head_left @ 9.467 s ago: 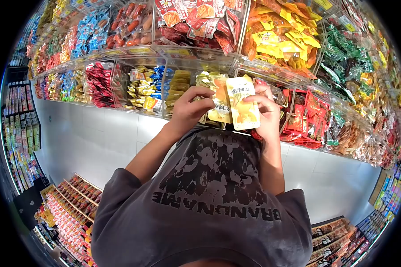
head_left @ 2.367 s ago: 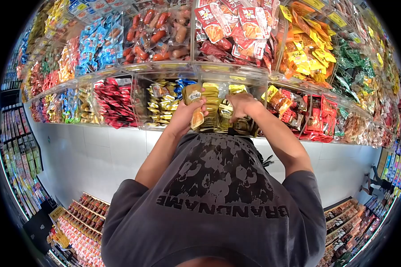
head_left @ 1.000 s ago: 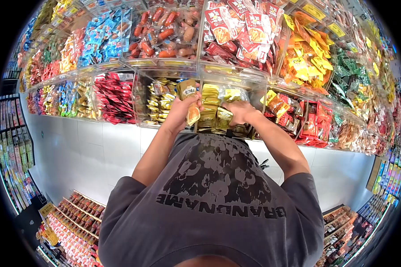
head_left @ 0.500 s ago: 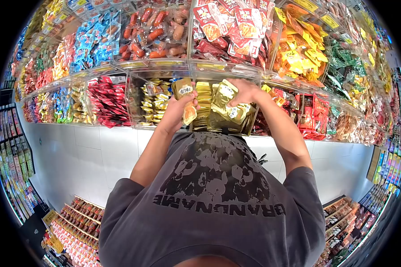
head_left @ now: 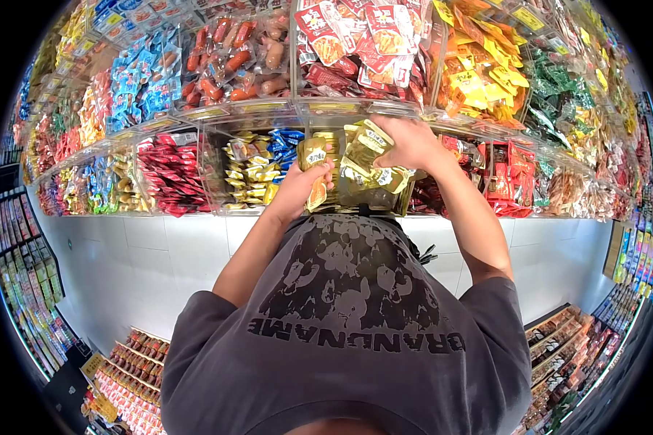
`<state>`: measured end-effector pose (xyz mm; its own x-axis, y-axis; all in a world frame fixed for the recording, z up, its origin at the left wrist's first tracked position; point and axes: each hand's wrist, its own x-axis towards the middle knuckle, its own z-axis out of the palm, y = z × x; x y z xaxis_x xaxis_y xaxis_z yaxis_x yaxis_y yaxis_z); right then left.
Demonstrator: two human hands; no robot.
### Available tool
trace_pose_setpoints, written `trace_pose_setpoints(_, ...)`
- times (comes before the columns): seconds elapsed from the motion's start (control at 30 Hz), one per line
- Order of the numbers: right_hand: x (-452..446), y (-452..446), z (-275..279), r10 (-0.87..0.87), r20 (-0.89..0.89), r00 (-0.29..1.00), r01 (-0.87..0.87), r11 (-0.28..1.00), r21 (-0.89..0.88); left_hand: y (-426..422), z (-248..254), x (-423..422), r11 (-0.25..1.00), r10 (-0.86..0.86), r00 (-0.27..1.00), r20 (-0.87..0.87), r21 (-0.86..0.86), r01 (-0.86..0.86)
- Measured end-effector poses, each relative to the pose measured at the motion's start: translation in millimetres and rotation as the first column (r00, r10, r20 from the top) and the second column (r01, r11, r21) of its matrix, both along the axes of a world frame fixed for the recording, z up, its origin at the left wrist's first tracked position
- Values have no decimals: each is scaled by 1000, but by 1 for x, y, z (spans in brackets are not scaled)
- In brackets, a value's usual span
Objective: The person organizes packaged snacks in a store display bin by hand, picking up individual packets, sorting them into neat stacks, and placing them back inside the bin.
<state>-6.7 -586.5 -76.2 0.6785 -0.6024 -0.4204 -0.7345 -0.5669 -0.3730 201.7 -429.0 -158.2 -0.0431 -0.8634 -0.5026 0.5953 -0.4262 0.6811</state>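
Observation:
My left hand (head_left: 302,190) is closed around gold snack packets (head_left: 314,154), held upright over the front of a low bin. My right hand (head_left: 411,143) reaches into the bin just to the right, with its thumb and fingers closed on a gold packet (head_left: 368,143) with a pale label. More gold packets (head_left: 374,176) lie beneath that one. Part of the right fingers is hidden behind the packet, so I cannot tell how many it grips. A clear divider stands between the two hands.
Left of my hands, a bin holds yellow packets (head_left: 252,168) and blue packets (head_left: 286,145). Beside it are dark red packets (head_left: 168,170). Red packets (head_left: 511,177) fill a bin on the right. A clear shelf edge (head_left: 363,109) runs above, below the upper bins.
My left hand has shifted slightly right and down with its packets, uncovering blue packets to its left. My right hand has moved slightly up and right, and its packet stands more upright.

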Motion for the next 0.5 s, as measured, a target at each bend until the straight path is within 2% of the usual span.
trace_pose_setpoints(0.07, -8, 1, 7, -28, 51, 998, 30, 999, -30, -1, 2, -2, 1000, -26, 1000, 10, 1, 26)
trace_pose_setpoints(0.13, -16, 2, 25, -127, 134, 983, 126, 992, 19, -2, 3, -5, 998, -56, 998, -6, -14, 56)
trace_pose_setpoints(0.2, -30, 7, 33, -174, 138, 975, 181, 983, -36, -5, 3, -9, 997, -69, 998, -12, -21, 69)
trace_pose_setpoints(0.27, -52, 8, 24, -329, 390, 860, 300, 944, 135, -8, 2, -12, 993, -92, 995, -28, -72, 90)
trace_pose_setpoints(0.3, -55, 17, 38, -358, 509, 783, 307, 934, 184, -10, 3, -15, 995, -96, 994, -45, -39, 94)
trace_pose_setpoints(0.33, -61, 21, 39, -362, 509, 781, 314, 932, 181, -12, 2, -18, 994, -103, 994, -47, -42, 101)
trace_pose_setpoints(0.4, -79, 26, 34, -532, 550, 644, 346, 843, 411, -17, 0, -22, 986, -167, 986, -18, -23, 167)
trace_pose_setpoints(0.47, -98, 33, 25, -595, 506, 624, 398, 800, 449, -22, 3, -29, 981, -192, 981, 9, -18, 193)
trace_pose_setpoints(0.5, -104, 39, 25, -677, 510, 530, 419, 732, 537, -25, 1, -33, 977, -211, 976, 56, -17, 212)
